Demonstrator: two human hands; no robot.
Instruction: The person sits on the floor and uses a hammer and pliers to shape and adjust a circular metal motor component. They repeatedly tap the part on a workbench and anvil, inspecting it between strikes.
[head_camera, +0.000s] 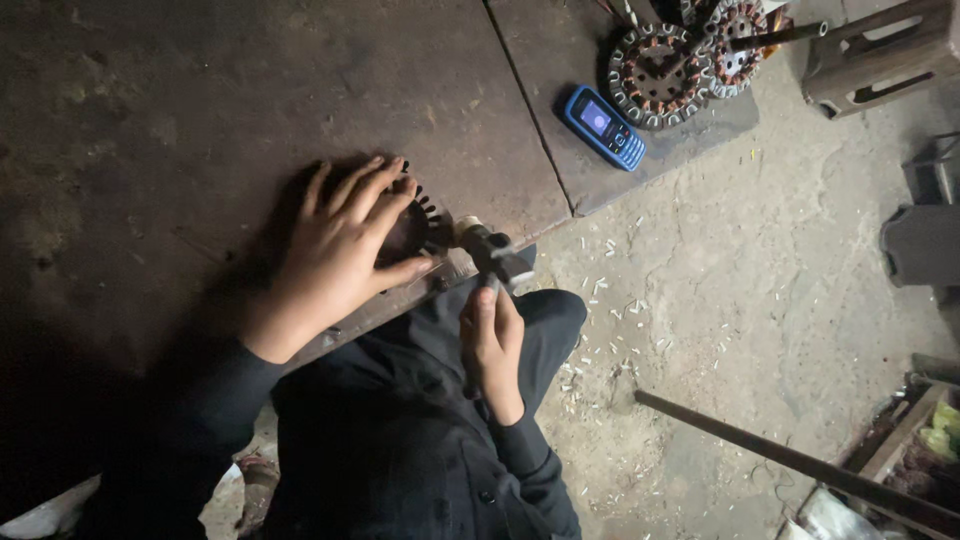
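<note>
— What takes up most of the view?

— A dark, worn workbench, split by one seam into two slabs. Its near edge runs slantwise from lower left up to the right; past that edge lies a bare concrete floor strewn with small pale chips.

— And the hands?

— The left hand lies spread flat, fingers fanned, pressing down on a dark toothed stator core at the very edge of the bench. Only a few of its teeth show beyond the fingertips. The right hand is below the edge, closed in a fist around the handle of a hammer, whose head sits just beside the core at the bench lip.

— How many cores in all?

— Three that I can count: the one under the hand, and two wound stators overlapping at the far right corner of the bench. One blue mobile phone lies near them, well apart from the hands.

— Room to move?

— The bench left of the hand is open. On the floor, one long dark bar lies slantwise to the right, and a metal frame stands at the upper right.
</note>
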